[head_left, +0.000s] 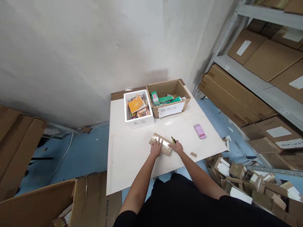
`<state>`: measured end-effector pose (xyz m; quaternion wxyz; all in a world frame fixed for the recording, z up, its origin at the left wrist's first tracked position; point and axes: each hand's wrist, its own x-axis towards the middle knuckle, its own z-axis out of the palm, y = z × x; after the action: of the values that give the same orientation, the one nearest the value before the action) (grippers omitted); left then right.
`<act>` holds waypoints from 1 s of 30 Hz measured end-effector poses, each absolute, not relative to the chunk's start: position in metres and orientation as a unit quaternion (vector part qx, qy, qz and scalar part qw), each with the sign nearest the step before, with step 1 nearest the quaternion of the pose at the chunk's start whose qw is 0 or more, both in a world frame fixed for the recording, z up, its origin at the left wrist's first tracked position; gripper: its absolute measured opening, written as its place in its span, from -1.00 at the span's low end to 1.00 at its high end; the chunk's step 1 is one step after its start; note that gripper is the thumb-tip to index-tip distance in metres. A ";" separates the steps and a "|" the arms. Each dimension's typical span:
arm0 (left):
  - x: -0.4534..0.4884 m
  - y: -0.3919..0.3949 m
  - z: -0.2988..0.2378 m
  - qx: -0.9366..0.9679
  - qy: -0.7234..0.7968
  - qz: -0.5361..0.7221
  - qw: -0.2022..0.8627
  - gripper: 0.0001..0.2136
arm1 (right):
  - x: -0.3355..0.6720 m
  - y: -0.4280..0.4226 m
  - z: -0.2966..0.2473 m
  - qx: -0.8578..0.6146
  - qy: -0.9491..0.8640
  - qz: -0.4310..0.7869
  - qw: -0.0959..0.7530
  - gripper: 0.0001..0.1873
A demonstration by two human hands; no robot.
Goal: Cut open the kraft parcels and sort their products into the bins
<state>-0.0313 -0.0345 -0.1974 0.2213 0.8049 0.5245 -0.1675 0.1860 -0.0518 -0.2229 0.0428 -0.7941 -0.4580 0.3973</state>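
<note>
A small taped cardboard parcel (pixel 161 143) lies on the white table (pixel 132 157). My left hand (pixel 156 148) rests flat on its near left part, fingers apart. My right hand (pixel 176 146) is closed around a yellow and black utility knife (pixel 173 140), held at the parcel's right end. Both forearms reach in from the bottom of the view.
At the table's back stand a white foam box (pixel 138 121) of colourful booklets and a labelled cardboard box (pixel 169 108) of green packs. A pink item (pixel 200 131) and a cardboard scrap (pixel 193 154) lie to the right. Opened small boxes litter the floor (pixel 239 176); metal shelving (pixel 258 82) holds cartons.
</note>
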 end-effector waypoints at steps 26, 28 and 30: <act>-0.013 -0.058 -0.211 0.715 0.671 -0.142 0.137 -0.34 | 0.222 -0.020 -0.222 -0.717 -0.472 0.507 0.085 -0.30; -0.012 -0.058 -0.211 0.717 0.669 -0.142 0.132 -0.33 | 0.224 -0.022 -0.223 -0.720 -0.467 0.507 0.077 -0.30; -0.012 -0.058 -0.211 0.717 0.670 -0.142 0.129 -0.34 | 0.225 -0.021 -0.222 -0.716 -0.470 0.511 0.072 -0.30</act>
<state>-0.0118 -0.0581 -0.2110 0.1292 0.7170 0.6701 -0.1421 0.2254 -0.0214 -0.2223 0.0721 -0.7163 -0.4700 0.5107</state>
